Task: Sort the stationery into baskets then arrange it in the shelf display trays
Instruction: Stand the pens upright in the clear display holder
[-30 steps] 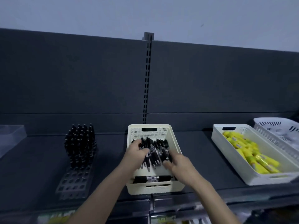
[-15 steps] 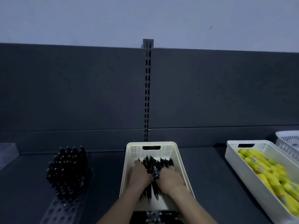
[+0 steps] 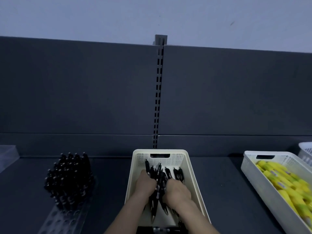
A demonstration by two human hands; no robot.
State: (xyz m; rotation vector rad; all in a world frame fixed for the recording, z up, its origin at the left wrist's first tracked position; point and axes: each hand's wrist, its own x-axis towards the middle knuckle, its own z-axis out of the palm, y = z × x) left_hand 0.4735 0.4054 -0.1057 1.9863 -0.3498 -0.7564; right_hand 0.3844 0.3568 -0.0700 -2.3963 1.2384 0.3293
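Both hands are down inside the cream basket (image 3: 133,176), the left hand (image 3: 145,185) and the right hand (image 3: 177,191) curled inward from either side around a bunch of black pens (image 3: 158,188), fingers bent and pressing the bunch together between them. More pens lie loose toward the basket's far wall. That basket sits on the dark shelf (image 3: 111,183) at centre. To its left a perforated display tray (image 3: 64,220) has black pens standing upright (image 3: 69,178) in its far holes, while the nearer holes are bare. To the right a white basket (image 3: 253,173) holds yellow highlighters (image 3: 290,184), none set out in any tray in view. Sorting looks done; arranging seems partly done for pens and not begun for highlighters. Pale marks show on the pen barrels, but no writing can be read
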